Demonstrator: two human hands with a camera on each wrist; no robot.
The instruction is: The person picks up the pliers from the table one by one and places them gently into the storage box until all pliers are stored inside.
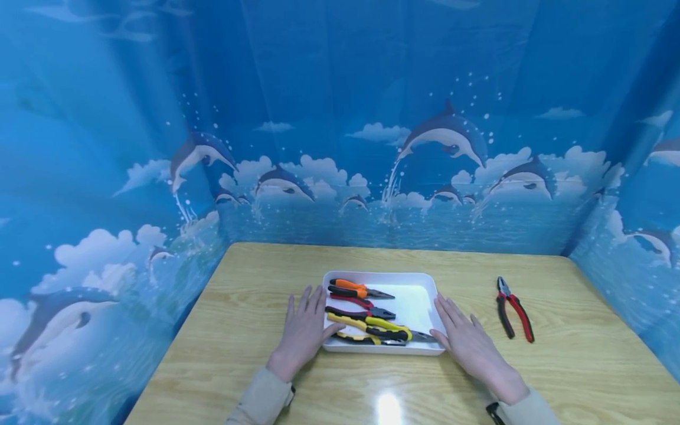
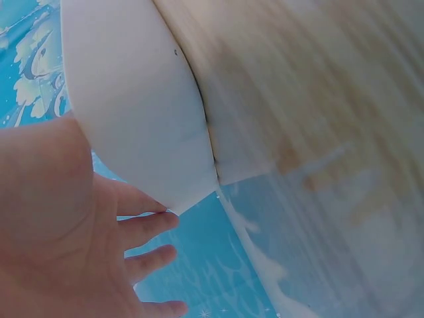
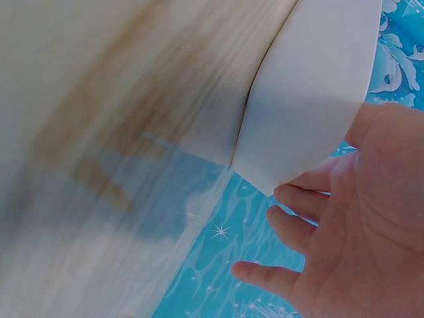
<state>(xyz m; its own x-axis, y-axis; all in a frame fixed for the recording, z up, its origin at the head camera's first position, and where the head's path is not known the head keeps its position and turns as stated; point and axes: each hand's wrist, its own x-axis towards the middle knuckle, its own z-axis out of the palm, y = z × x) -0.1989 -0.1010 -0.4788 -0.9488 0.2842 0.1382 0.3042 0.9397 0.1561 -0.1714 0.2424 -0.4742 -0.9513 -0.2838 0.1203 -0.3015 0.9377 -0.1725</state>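
Note:
A white rectangular tray [image 1: 417, 304] rests on the table with several pliers in it. Long-nose pliers with orange-and-black handles [image 1: 357, 290] lie towards the back. Red-and-black pliers [image 1: 378, 312] lie in front of them. Nearest the front are yellow-and-black pliers [image 1: 393, 330], partly overlapping. My left hand [image 1: 305, 332] touches the tray's left side with extended fingers, its thumb over the rim. On the opposite side, my right hand [image 1: 468, 343] touches the tray wall, fingers extended too. Both wrist views show fingertips against the tray's outer wall [image 2: 139, 99].
Another pair of red-and-black pliers [image 1: 504, 290] lies on the wooden table [image 1: 244, 307] to the right of the tray, handles spread. A blue curtain [image 1: 329, 77] with dolphins stands around the table's back and sides.

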